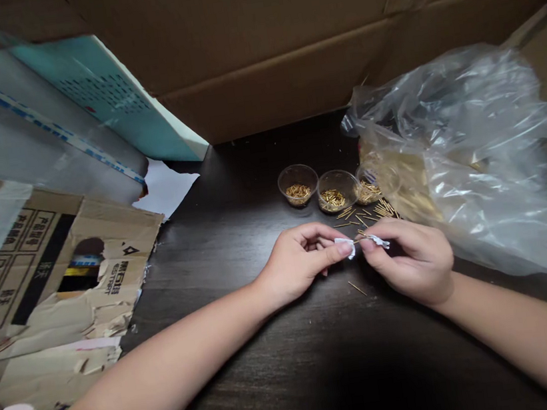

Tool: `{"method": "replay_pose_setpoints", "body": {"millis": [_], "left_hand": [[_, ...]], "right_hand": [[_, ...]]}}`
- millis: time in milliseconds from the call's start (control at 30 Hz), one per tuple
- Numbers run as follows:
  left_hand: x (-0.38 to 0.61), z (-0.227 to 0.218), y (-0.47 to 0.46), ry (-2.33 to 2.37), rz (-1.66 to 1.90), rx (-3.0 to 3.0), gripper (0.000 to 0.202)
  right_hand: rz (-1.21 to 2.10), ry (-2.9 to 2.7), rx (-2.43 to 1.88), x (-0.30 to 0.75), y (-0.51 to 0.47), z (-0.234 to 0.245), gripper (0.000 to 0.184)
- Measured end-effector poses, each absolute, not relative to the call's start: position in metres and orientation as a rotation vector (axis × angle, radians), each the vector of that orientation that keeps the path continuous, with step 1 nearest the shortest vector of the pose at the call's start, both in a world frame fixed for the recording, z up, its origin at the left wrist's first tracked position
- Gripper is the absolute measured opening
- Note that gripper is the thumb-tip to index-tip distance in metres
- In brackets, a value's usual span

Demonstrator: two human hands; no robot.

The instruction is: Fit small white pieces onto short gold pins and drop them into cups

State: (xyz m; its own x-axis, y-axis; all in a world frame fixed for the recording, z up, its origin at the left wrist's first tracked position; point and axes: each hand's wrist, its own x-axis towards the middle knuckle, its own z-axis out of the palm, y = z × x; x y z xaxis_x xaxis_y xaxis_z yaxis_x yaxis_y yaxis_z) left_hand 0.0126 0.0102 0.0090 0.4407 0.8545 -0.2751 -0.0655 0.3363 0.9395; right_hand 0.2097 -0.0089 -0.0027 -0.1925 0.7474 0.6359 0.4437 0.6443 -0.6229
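Observation:
My left hand [301,258] is closed in a pinch on a small white scrap [343,247], which looks like paper or tissue. Between the two hands shows a short length of a thin gold-coloured pin [357,241]; its ends are hidden by the fingers and scraps. Closed from the other side, my right hand [414,259] pinches the pin with another crumpled white scrap [380,242]. Several loose gold pins [380,210] lie just beyond the fingers, and a single pin [358,288] rests on the table nearer to me.
Clear plastic cups [298,185] holding small gold parts stand behind the hands on the dark table [237,236]. A big clear plastic bag [489,156] lies at the right. Torn cardboard [123,252] is at the left, and a cardboard wall [257,46] closes the back.

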Motion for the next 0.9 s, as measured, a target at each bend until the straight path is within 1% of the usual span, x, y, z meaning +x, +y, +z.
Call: {"method": "replay_pose_setpoints", "body": {"millis": [300,533,700,900], "left_hand": [[0.0163,0.008,0.0076,0.942,0.765,1.018,0.039],[0.0194,0.0074,0.0066,0.921,0.8,1.006,0.035],[0.0196,0.0068,0.0061,0.909,0.785,0.986,0.037],[0.0204,0.009,0.0044,0.903,0.819,0.989,0.032]], "right_hand": [[0.33,-1.866,-0.957,0.2085,-0.01,-0.0022,0.009],[0.302,-1.823,-0.961,0.2078,-0.0115,-0.0052,0.013],[0.309,-1.807,-0.948,0.2068,-0.0123,-0.005,0.015],[0.302,-1.842,-0.942,0.2062,-0.0124,-0.0045,0.014]]}}
